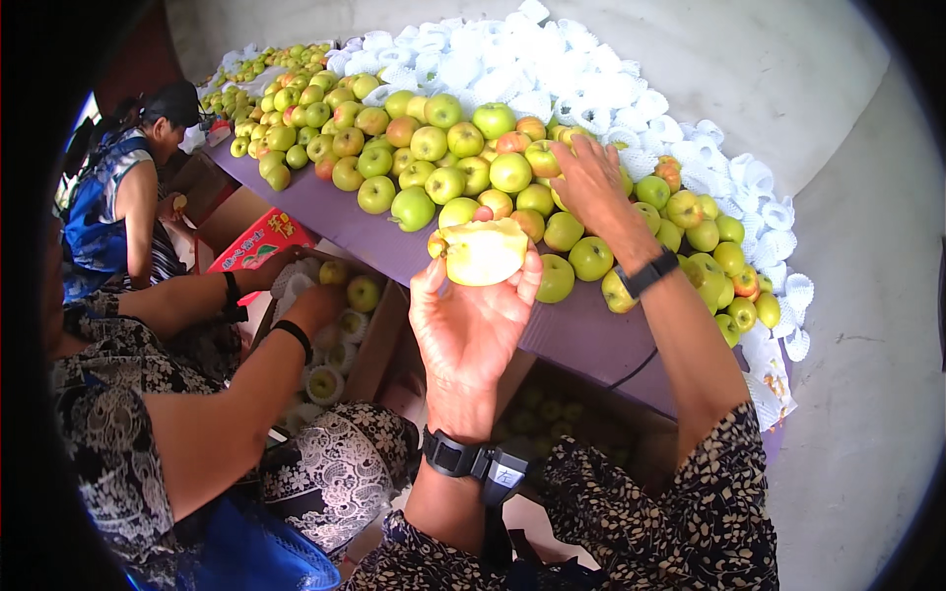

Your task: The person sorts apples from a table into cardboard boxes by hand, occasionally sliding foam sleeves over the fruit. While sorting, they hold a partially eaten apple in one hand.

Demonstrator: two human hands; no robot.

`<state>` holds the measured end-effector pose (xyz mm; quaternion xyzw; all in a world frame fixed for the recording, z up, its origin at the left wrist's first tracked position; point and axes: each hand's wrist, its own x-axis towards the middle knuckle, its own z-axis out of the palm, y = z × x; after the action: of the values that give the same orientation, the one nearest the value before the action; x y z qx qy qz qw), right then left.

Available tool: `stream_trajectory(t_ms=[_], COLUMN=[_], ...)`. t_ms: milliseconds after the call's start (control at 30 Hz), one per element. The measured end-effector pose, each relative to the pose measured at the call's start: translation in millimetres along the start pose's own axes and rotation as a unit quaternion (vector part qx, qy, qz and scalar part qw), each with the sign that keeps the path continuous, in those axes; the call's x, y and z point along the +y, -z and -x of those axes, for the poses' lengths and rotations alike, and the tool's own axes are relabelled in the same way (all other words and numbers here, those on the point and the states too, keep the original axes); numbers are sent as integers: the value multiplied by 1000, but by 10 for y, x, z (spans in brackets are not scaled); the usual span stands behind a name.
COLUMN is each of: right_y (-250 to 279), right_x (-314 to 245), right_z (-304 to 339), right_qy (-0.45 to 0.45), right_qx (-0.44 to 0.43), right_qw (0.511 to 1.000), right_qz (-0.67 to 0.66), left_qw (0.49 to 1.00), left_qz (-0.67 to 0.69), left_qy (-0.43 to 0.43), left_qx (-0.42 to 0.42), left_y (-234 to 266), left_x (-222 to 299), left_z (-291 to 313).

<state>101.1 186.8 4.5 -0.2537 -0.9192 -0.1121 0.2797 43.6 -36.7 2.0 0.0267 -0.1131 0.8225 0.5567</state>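
Observation:
My left hand (471,330) is raised in front of the table, its fingers closed round a partly eaten apple (483,253). Pale, brightly lit flesh shows on the apple's side toward me. My right hand (598,192) reaches over the pile of green and reddish apples (463,148), fingers stretched out and apart. Its fingertips touch the fruit beside a yellow-green apple (541,158); what lies under the palm is hidden. Several loose apples, among them a green apple (591,258), sit near the table's front edge below that hand.
White foam nets (493,64) are heaped behind the apples along the wall. The purple tabletop (360,231) runs away to the far left. At my left a co-worker's hands (317,305) are over a box of netted apples (347,379). Another person in a cap (172,103) sits beyond.

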Motion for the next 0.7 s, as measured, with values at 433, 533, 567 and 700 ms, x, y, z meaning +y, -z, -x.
stream_trajectory(t_ms=[433, 533, 567, 700], right_y=[1213, 1431, 1326, 1208], right_x=[-577, -723, -686, -590], right_z=[2345, 2463, 2596, 2966], right_qy=[8, -112, -99, -106], right_qx=[5, -86, -75, -62], right_qw=[983, 925, 916, 879], right_qz=[-185, -353, -382, -461], left_qw=[982, 932, 931, 906], left_qz=[-96, -109, -114, -106], left_qy=[161, 272, 279, 360], left_qx=[-7, -213, -207, -196], left_y=[-536, -695, -728, -771], left_x=[-903, -1154, -1214, -1578], left_z=[534, 830, 914, 1092])
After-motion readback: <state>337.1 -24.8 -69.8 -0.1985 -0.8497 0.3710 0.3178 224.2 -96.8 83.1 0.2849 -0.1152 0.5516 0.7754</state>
